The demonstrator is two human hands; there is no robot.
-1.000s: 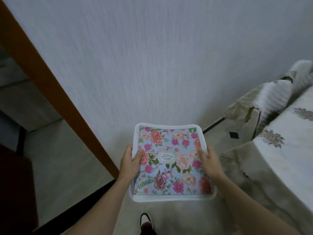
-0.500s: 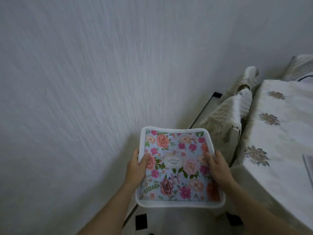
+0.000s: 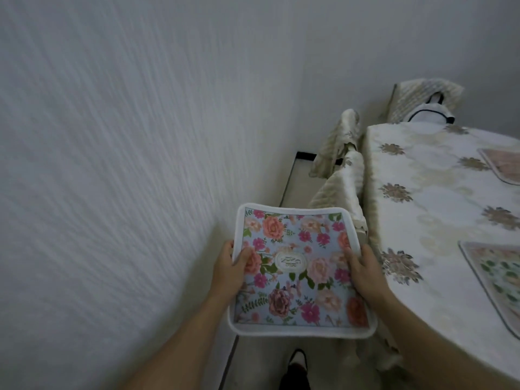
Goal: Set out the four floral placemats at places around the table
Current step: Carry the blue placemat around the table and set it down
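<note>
I hold a blue floral placemat (image 3: pixel 298 268) with a white border flat in front of me, above the floor. My left hand (image 3: pixel 229 270) grips its left edge, thumb on top. My right hand (image 3: pixel 365 273) grips its right edge the same way. The table (image 3: pixel 427 209), covered with a cream flower-patterned cloth, stands to the right of the mat. Two more placemats lie on it: a green-patterned placemat (image 3: pixel 498 280) at the near right and a pink placemat (image 3: pixel 503 164) farther back, both cut off by the frame.
A white textured wall (image 3: pixel 126 164) fills the left side, close by. A cloth-covered chair (image 3: pixel 342 175) stands between the wall and the table's left edge. Another covered chair (image 3: pixel 422 102) sits at the far end. My foot (image 3: pixel 297 370) is on the tiled floor below.
I have turned to the right along the wall; the wooden door frame has left the view and more of the table with two laid mats has appeared. My hands' hold on the mat is unchanged.
</note>
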